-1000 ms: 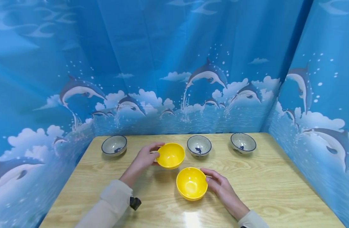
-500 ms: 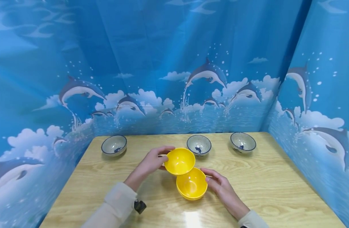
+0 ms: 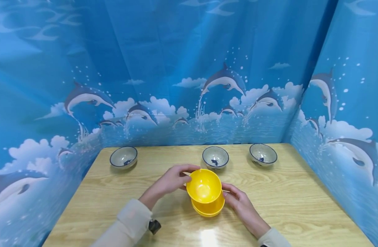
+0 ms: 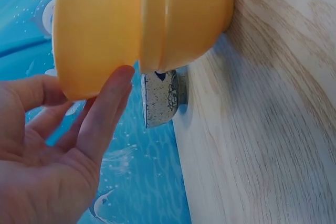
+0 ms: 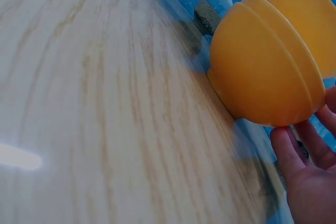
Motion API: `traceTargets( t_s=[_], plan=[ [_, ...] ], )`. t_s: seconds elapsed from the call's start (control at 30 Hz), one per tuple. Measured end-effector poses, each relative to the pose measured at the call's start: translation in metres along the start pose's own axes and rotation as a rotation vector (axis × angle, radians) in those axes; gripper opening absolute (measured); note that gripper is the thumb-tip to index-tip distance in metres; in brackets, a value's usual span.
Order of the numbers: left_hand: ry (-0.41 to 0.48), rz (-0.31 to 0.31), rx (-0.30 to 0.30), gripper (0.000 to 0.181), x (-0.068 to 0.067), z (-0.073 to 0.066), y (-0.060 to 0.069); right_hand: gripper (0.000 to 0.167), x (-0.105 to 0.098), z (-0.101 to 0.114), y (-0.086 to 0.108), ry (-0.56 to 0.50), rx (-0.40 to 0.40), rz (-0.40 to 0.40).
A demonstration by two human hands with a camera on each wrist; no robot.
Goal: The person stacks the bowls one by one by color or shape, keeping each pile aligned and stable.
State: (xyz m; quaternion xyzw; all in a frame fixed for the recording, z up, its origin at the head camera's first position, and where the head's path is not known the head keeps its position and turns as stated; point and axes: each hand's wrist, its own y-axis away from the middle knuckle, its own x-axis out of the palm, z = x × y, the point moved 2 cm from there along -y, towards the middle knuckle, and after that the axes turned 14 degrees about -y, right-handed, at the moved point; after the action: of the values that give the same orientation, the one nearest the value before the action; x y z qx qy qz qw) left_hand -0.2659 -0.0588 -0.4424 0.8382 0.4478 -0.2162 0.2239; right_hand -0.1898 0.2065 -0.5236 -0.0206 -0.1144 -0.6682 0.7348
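A yellow bowl (image 3: 204, 185) is held by its left rim in my left hand (image 3: 173, 180), above a stack of yellow bowls (image 3: 208, 209) on the table. In the left wrist view, my left hand (image 4: 58, 145) pinches the tilted upper bowl (image 4: 94, 30) between thumb and fingers, close beside the nested bowls (image 4: 189, 19). My right hand (image 3: 244, 209) holds the right side of the stack. The right wrist view has the fingers of my right hand (image 5: 310, 166) against the rim of the nested bowls (image 5: 257, 66), which stand on the wood.
Along the back edge of the wooden table (image 3: 99, 206) stand three speckled bowls with blue rims: one at the left (image 3: 124, 157), one behind the yellow bowls (image 3: 215, 157) and one at the right (image 3: 263, 155). A dolphin-print curtain (image 3: 176, 68) hangs behind.
My left hand has carried its yellow bowl rightward and toward me, from left of the stack to over it. My right hand and the stack have stayed in place.
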Motion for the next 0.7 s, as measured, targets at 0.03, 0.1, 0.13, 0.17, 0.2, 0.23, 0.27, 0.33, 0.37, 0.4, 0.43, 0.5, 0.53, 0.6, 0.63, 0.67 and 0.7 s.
traceTargets(
  t_s=[0.03, 0.1, 0.13, 0.17, 0.2, 0.23, 0.27, 0.33, 0.37, 0.4, 0.43, 0.5, 0.53, 0.6, 0.63, 0.67, 0.7],
  plan=[
    [-0.014, 0.009, 0.010, 0.045, 0.001, -0.001, 0.000, 0.053, 0.000, 0.000, 0.000, -0.006, -0.002, 0.009],
    [-0.046, 0.019, 0.026, 0.043, 0.004, -0.002, 0.000, 0.055, 0.000, -0.001, 0.000, -0.022, -0.006, 0.023],
    [-0.062, 0.021, 0.032, 0.042, 0.005, -0.004, 0.000, 0.055, 0.000, -0.001, 0.000, -0.028, -0.007, 0.028],
    [-0.077, 0.020, 0.029, 0.040, 0.006, -0.005, 0.000, 0.055, 0.000, -0.001, 0.000, -0.031, -0.009, 0.032],
    [-0.092, 0.017, 0.029, 0.039, 0.008, -0.006, 0.000, 0.055, 0.000, -0.001, 0.000, -0.033, -0.009, 0.036],
    [-0.105, 0.012, 0.027, 0.038, 0.009, -0.008, 0.000, 0.054, 0.000, -0.001, 0.000, -0.032, -0.010, 0.034],
    [-0.117, 0.004, 0.025, 0.037, 0.010, -0.009, 0.001, 0.053, 0.000, -0.001, 0.000, -0.030, -0.011, 0.033],
    [-0.145, -0.016, 0.021, 0.036, 0.012, -0.012, 0.001, 0.051, 0.001, -0.002, 0.000, -0.024, -0.008, 0.025],
    [-0.159, -0.025, 0.015, 0.036, 0.013, -0.013, 0.001, 0.050, 0.001, -0.002, 0.000, -0.021, -0.008, 0.022],
    [-0.176, -0.034, 0.010, 0.036, 0.014, -0.014, 0.001, 0.049, 0.001, -0.002, 0.000, -0.017, -0.006, 0.015],
    [-0.193, -0.043, 0.006, 0.037, 0.015, -0.014, 0.001, 0.048, 0.001, -0.002, -0.001, -0.014, -0.006, 0.010],
    [-0.228, -0.058, 0.001, 0.038, 0.018, -0.015, 0.001, 0.048, 0.001, -0.002, -0.001, -0.009, -0.008, 0.009],
    [-0.244, -0.063, -0.002, 0.038, 0.019, -0.015, 0.001, 0.048, 0.002, -0.002, -0.001, -0.006, -0.009, 0.008],
    [-0.264, -0.073, 0.000, 0.039, 0.021, -0.015, 0.001, 0.048, 0.002, -0.002, -0.001, -0.003, -0.012, 0.007],
    [-0.271, -0.077, 0.001, 0.039, 0.022, -0.015, 0.001, 0.047, 0.002, -0.002, -0.001, -0.001, -0.013, 0.006],
    [-0.276, -0.080, 0.001, 0.039, 0.022, -0.015, 0.001, 0.047, 0.002, -0.002, -0.001, 0.001, -0.014, 0.007],
    [-0.279, -0.082, 0.001, 0.039, 0.023, -0.015, 0.001, 0.047, 0.001, -0.003, -0.001, 0.002, -0.010, 0.004]
  ],
)
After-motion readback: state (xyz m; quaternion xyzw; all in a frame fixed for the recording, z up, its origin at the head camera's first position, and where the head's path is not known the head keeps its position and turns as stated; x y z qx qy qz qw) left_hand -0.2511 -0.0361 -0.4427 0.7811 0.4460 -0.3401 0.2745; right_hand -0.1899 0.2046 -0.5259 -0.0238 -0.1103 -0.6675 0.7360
